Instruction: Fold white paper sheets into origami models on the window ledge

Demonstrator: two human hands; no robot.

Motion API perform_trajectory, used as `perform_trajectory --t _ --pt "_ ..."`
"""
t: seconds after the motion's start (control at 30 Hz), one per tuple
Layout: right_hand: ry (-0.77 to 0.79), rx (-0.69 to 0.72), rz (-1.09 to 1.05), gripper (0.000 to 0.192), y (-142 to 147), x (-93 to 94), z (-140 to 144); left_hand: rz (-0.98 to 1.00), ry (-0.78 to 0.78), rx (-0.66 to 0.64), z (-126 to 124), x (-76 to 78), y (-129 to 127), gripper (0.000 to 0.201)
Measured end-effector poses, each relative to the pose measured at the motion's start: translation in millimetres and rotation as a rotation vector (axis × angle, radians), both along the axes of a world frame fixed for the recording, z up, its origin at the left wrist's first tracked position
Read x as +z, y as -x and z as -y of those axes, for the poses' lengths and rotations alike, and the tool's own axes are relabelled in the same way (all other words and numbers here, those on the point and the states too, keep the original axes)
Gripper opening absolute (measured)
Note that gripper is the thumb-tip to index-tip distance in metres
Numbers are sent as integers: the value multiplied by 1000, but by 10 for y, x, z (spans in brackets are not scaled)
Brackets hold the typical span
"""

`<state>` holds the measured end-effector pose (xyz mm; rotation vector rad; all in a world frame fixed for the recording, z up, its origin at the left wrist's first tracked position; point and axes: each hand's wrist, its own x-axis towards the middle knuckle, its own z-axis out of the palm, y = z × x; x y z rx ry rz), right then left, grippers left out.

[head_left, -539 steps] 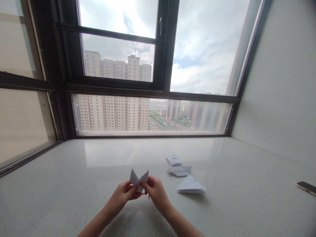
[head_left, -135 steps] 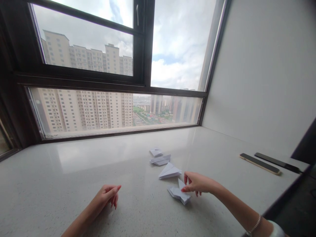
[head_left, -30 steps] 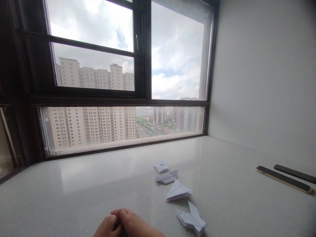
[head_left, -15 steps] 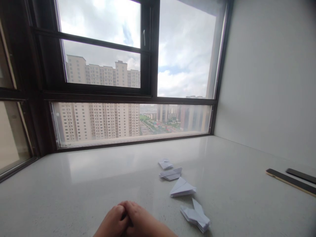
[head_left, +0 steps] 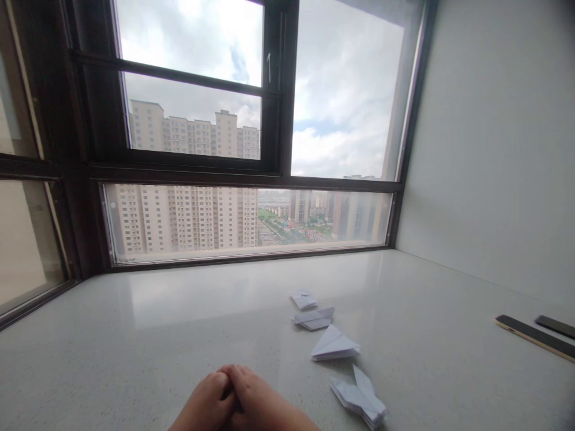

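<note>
The left hand (head_left: 204, 407) & right hand (head_left: 260, 404) are seen pressed together at 6 o'clock on the pale speckled stone tabletop (head_left: 135, 347), fingers interlaced; each grip is curled shut, nothing visibly pinched. The nearest thing, a white folded-paper piece w/ two pointed flaps (head_left: 359, 398), lies at approx. 4 o'clock of the hands, near but apart. Beyond it, toward 1 o'clock, a white folded paper triangle (head_left: 335, 347), a flat white folded paper wedge (head_left: 313, 318) & a small white folded paper square (head_left: 304, 299) are laid in a row. Two dark slim phones (head_left: 534, 336) are found at 3 o'clock, well apart.
</note>
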<state>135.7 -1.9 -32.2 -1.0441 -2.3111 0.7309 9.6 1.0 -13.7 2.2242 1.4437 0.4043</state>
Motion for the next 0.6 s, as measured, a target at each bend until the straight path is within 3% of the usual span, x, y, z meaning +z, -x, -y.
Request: perform_trajectory --t 0.6 --pt "-21 10 8 50 -12 13 5 7 -64 -10 -34 -96 19 26"
